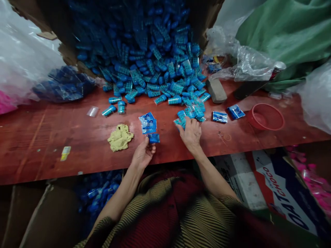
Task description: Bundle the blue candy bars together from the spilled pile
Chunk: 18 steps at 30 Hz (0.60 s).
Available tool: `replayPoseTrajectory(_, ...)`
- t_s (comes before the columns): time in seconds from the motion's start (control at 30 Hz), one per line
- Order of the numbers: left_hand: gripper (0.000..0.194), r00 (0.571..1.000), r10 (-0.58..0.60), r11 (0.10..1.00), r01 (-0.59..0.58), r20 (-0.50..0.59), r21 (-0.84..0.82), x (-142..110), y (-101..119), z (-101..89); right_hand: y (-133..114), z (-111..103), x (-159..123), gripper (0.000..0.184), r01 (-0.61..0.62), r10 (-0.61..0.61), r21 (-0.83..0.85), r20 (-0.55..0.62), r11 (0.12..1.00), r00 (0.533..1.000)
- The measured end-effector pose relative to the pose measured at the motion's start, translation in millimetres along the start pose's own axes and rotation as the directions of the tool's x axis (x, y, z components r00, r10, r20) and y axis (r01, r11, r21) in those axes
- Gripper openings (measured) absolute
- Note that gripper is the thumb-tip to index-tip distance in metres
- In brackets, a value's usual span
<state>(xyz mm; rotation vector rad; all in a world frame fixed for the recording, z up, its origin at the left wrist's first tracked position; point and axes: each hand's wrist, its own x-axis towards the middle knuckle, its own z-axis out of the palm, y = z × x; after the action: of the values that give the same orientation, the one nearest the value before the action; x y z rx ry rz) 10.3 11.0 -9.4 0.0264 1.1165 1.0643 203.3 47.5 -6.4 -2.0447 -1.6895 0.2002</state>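
My left hand (143, 153) pinches a small blue printed packet (154, 138) between thumb and fingers near the table's front edge. Just beyond it, several similar blue packets (148, 123) lie overlapping on the table. My right hand (191, 134) rests over the near end of a heap of small clear bottles (195, 108) with blue caps and turquoise beads inside. Its thumb is spread from the fingers, and the fingertips touch the bottles. Left of my left hand lies a crumpled yellow cloth-like piece (120, 137).
A large open carton (210, 20) spills bottles onto the red-brown table (85, 144). Right of my right hand are two blue packet stacks (219, 117), a grey block (216, 90), rubber bands (227, 137) and a red plastic basket (267, 117). Clear plastic bags flank the carton.
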Motion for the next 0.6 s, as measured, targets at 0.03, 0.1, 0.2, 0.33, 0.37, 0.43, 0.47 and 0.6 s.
replayPoseTrajectory(0.03,0.019,0.999,-0.032,0.999,0.032,0.004,-0.017,-1.3,0.6,0.8,0.4,2.3,3.0,0.044,0.017,-0.017,-0.022,0.021,1.0,1.0)
replayPoseTrajectory(0.1,0.019,0.997,-0.082,0.995,0.082,0.013,-0.049,-4.9,2.6,2.4,-1.1,8.2,8.4,0.036,0.087,-0.083,-0.044,0.086,0.995,0.993)
replayPoseTrajectory(0.2,0.022,0.994,-0.112,0.989,0.112,0.003,-0.092,-10.1,5.5,2.5,-2.0,15.4,12.4,0.037,0.264,-0.253,-0.017,0.224,0.964,0.941)
replayPoseTrajectory(0.33,0.023,0.992,-0.125,0.986,0.12,-0.035,-0.117,-11.4,5.0,-2.6,3.2,16.4,5.0,0.042,0.356,-0.347,0.02,0.282,0.934,0.894)
replayPoseTrajectory(0.37,0.021,0.992,-0.118,0.987,0.112,-0.048,-0.118,-10.8,3.9,-4.1,4.6,15.5,1.8,0.043,0.338,-0.323,-0.005,0.277,0.941,0.905)
replayPoseTrajectory(0.43,0.019,0.992,-0.099,0.989,0.09,-0.077,-0.116,-9.2,1.2,-6.2,6.7,13.9,-3.7,0.043,0.308,-0.284,-0.052,0.273,0.95,0.919)
replayPoseTrajectory(0.47,0.019,0.992,-0.091,0.99,0.081,-0.088,-0.114,-8.5,-0.1,-6.7,7.6,13.6,-5.2,0.043,0.304,-0.277,-0.055,0.278,0.951,0.92)
replayPoseTrajectory(0.6,0.022,0.993,-0.067,0.993,0.057,-0.094,-0.108,-8.0,-3.3,-4.4,11.3,15.7,-2.3,0.037,0.268,-0.274,0.055,0.23,0.962,0.934)
